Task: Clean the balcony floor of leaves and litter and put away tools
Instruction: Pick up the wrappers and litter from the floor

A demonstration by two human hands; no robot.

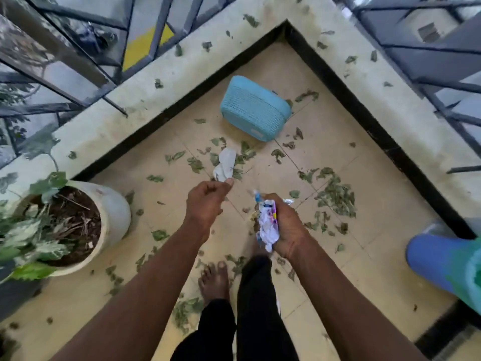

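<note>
Left hand (205, 201): grip pinches the paper (224, 165) by its near edge, among leaves (335, 196) on the floor (273, 63). Right hand (289, 227): grip curled round wrappers (268, 225). Lift straight up; pass the paper to the right grip without loosening it.

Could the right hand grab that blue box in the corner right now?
Probably not yet: the right hand already grips crumpled wrappers. The path itself looks free, with only leaves lying before the blue box.
</note>
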